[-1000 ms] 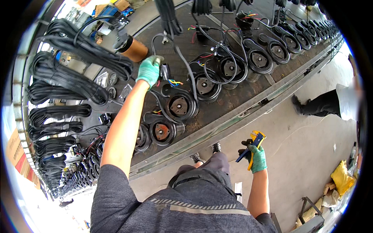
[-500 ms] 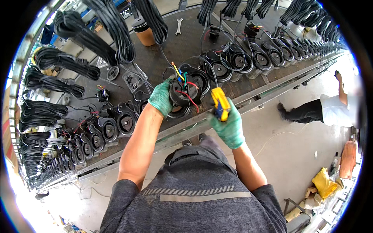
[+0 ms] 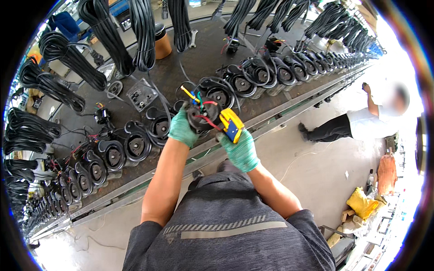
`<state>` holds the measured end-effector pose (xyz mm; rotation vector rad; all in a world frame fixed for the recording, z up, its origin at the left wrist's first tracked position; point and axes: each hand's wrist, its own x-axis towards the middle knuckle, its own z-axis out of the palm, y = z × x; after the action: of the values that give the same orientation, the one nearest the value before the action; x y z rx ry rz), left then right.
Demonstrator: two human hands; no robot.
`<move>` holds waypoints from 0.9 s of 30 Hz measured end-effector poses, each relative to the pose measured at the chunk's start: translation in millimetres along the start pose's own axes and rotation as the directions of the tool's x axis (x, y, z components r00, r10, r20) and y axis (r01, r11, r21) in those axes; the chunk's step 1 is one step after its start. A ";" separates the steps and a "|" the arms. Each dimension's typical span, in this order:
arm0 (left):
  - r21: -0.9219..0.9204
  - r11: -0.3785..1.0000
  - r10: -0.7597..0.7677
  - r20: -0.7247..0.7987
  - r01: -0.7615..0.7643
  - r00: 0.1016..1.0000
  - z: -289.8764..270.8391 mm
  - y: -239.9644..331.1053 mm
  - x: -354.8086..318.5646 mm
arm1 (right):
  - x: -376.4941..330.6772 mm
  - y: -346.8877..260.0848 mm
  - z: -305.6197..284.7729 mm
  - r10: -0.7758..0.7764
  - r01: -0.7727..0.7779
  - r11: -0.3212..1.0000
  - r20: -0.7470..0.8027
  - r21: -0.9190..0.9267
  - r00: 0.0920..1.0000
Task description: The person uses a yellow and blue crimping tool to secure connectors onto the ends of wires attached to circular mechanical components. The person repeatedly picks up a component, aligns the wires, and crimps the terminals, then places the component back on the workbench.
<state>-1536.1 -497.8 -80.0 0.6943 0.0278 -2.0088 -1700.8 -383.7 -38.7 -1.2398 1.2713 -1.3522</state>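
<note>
My left hand (image 3: 182, 128), in a green knit glove, is closed around the side of a round black housing (image 3: 195, 122). Yellow, blue, green and red wires stick up from its open top. In my gloved right hand (image 3: 240, 152) is a yellow-and-blue hand tool that looks like a wire stripper (image 3: 232, 128), gripped just right of the housing. A red wire (image 3: 209, 121) runs from the housing to my right fingertips; I cannot tell whether they pinch it. Behind the housing lies a black round part (image 3: 220, 95) with a looped cable.
Rows of black round parts with hooked rims (image 3: 137, 144) line the bench's near edge on both sides. Coiled black cables (image 3: 143, 36) hang along the far side. A metal plate (image 3: 141, 95), a brown pot (image 3: 163, 47) and a wrench (image 3: 193, 39) lie beyond. Another person (image 3: 368, 123) stands at right.
My right hand has brought the wire stripper left, up to the housing and its red wire. My left hand still holds the housing. The view has shifted a little.
</note>
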 end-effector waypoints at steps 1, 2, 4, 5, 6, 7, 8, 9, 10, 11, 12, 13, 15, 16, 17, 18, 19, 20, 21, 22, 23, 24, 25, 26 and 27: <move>0.021 0.999 0.027 -0.042 -0.026 0.999 -15.8 5.4 9.4 | 0.2 -4.3 0.9 -0.025 0.025 0.999 0.013 -0.043 1.000; 0.056 0.998 0.039 0.004 -0.039 0.999 -23.5 7.8 13.1 | 1.9 -3.3 -3.1 0.010 -0.007 0.996 0.040 -0.085 0.999; 0.385 0.904 0.201 0.003 -0.186 0.980 -19.1 5.4 -1.3 | 9.7 -18.1 -7.3 0.098 -0.097 0.995 0.075 -0.024 0.992; 0.641 0.716 0.354 0.007 -0.276 0.935 -9.5 3.5 -13.2 | 21.0 -23.3 -8.9 0.076 -0.076 0.997 0.082 -0.002 0.994; 0.805 0.471 0.452 0.132 -0.362 0.882 -23.8 8.1 -6.0 | 32.2 -30.2 -7.9 0.048 -0.051 0.998 0.098 0.022 0.994; 0.917 0.059 0.515 0.310 -0.395 0.799 -25.0 13.2 -7.1 | 42.3 -35.2 -9.5 0.027 -0.032 0.998 0.103 0.046 0.994; 0.907 -0.228 0.572 0.419 -0.354 0.705 -25.5 12.1 -7.0 | 60.0 -27.6 -14.3 -0.044 0.045 0.999 0.134 -0.001 0.990; 0.830 -0.492 0.582 0.538 -0.263 0.610 -4.5 10.8 -19.4 | 76.8 -18.9 -21.3 -0.109 0.117 0.992 0.165 -0.045 0.980; 0.801 -0.432 0.555 0.598 -0.414 0.578 9.5 10.0 -27.3 | 90.8 -17.2 -24.3 -0.181 0.209 0.965 0.176 -0.156 0.968; 0.750 -0.364 0.532 0.654 -0.552 0.538 22.9 8.8 -33.1 | 103.6 -11.8 -26.1 -0.282 0.320 0.929 0.202 -0.188 0.938; 0.720 -0.366 0.459 0.691 -0.590 0.559 33.0 10.0 -40.0 | 110.0 -34.0 -29.8 -0.266 0.367 0.883 0.335 -0.291 0.904; 0.750 -0.154 0.464 0.630 -0.644 0.623 37.3 4.1 -42.1 | 116.5 -55.7 -33.8 -0.234 0.428 0.820 0.459 -0.380 0.857; 0.824 0.173 0.282 0.483 -0.539 0.829 52.4 -2.1 -51.0 | 129.5 -65.8 -39.8 -0.343 0.632 0.662 0.586 -0.403 0.734; 0.835 0.178 0.294 0.461 -0.521 0.838 49.1 -3.1 -47.4 | 134.4 -76.2 -41.6 -0.308 0.648 0.644 0.637 -0.407 0.706; 0.811 0.193 0.307 0.484 -0.552 0.819 47.8 -3.5 -46.7 | 139.2 -85.6 -43.8 -0.271 0.664 0.626 0.685 -0.409 0.676; 0.783 0.177 0.329 0.524 -0.597 0.786 48.1 -3.9 -42.8 | 140.8 -91.3 -48.1 -0.279 0.683 0.606 0.695 -0.408 0.663; 0.752 0.160 0.349 0.563 -0.639 0.749 48.5 -3.8 -39.3 | 144.9 -95.7 -51.1 -0.269 0.686 0.609 0.710 -0.398 0.651; 0.774 0.145 0.353 0.542 -0.617 0.763 49.4 -3.9 -38.4 | 149.1 -99.3 -53.3 -0.259 0.690 0.611 0.725 -0.388 0.638; 0.823 0.117 0.358 0.487 -0.555 0.797 54.0 -7.3 -37.5 | 152.6 -100.2 -58.2 -0.244 0.688 0.615 0.736 -0.386 0.631; 0.866 0.089 0.363 0.431 -0.491 0.826 60.1 -10.3 -38.0 | 155.9 -89.5 -61.5 -0.255 0.688 0.600 0.716 -0.410 0.649; 0.903 0.060 0.367 0.376 -0.425 0.851 65.8 -13.6 -39.6 | 156.5 -82.5 -63.2 -0.240 0.638 0.667 0.700 -0.385 0.673; 0.917 0.015 0.391 0.362 -0.399 0.847 70.1 -19.4 -40.3 | 157.6 -76.7 -65.4 -0.227 0.588 0.722 0.679 -0.363 0.698; 0.874 -0.134 0.347 0.483 -0.468 0.804 75.7 -21.6 -40.8 | 158.6 -70.2 -70.9 -0.209 0.533 0.768 0.649 -0.354 0.731; 0.914 0.062 0.308 0.365 -0.401 0.879 92.0 -30.8 -47.8 | 161.9 -32.0 -69.5 -0.381 0.621 0.749 0.616 -0.231 0.690; 0.876 -0.178 0.317 0.482 -0.448 0.817 89.7 -31.4 -47.8 | 158.5 -47.7 -75.0 -0.203 0.462 0.849 0.651 -0.255 0.731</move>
<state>-1585.4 -469.8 10.0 1.2687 -1.7660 -1.0428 -1792.1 -527.2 25.3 -2.0864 0.8893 -0.8033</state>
